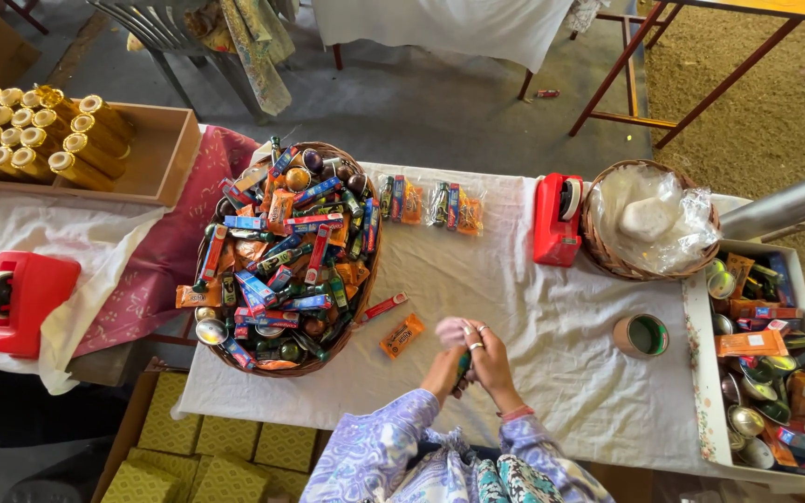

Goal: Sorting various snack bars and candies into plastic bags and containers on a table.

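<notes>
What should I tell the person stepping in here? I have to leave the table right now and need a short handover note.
Left hand and right hand: pressed together at the near table edge, fingers closed round a small dark green item; a pink bit shows at the fingertips.
Things: big wicker basket heaped with small packets and tins, to the left. Orange packet and red stick packet loose on the cloth just ahead. Row of bagged sets at the far edge. Tape roll and red tape dispenser to the right.
Done: several bagged sets lie ready.
Left: the basket is still full.
</notes>
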